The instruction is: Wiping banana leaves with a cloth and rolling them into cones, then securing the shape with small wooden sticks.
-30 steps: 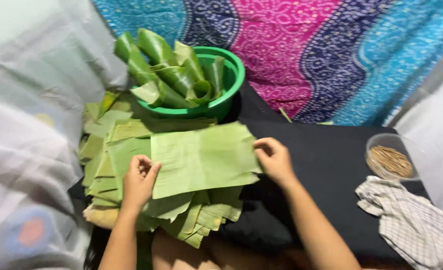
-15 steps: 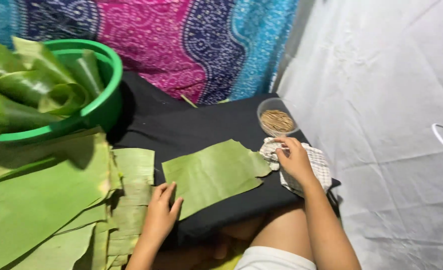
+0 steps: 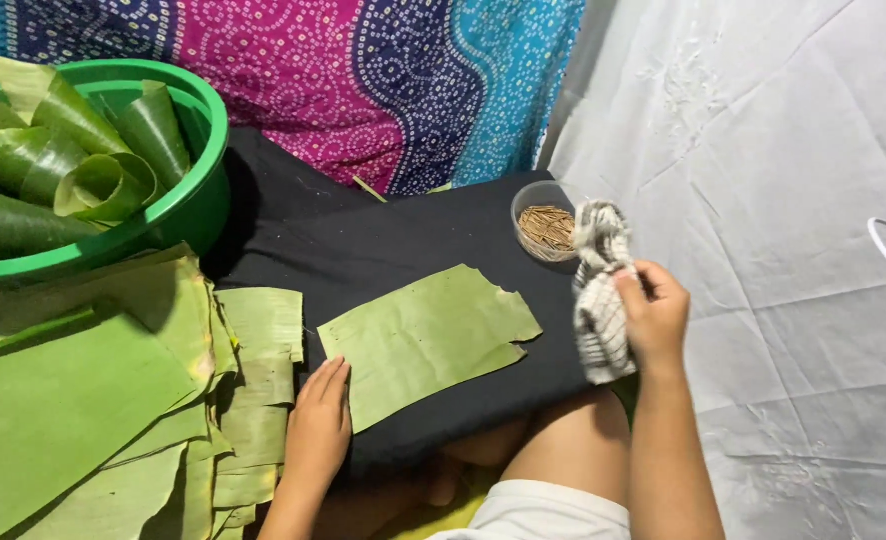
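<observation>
A person's right hand is raised above a black cloth-covered surface, its fingers clenched around a crumpled grey-and-white checked cloth. The checked cloth hangs from the grip, its top bunching above the fingers and its lower end trailing down to the near edge of the black surface. Just beyond the held cloth, up and slightly left of the grip, sits a small clear round container of thin brown sticks.

To the left of the grip, a single flat, roughly rectangular piece of green banana leaf lies on the black surface with ragged edges. The left hand rests flat and released, palm down, fingers extended, touching the leaf piece's near left corner and overlapping a pile of cut green banana-leaf strips farther left.

Beyond that pile, a round green plastic basin holds rolled banana leaves. A patterned pink, purple and blue fabric hangs behind, and white sheeting lies right of the grip.
</observation>
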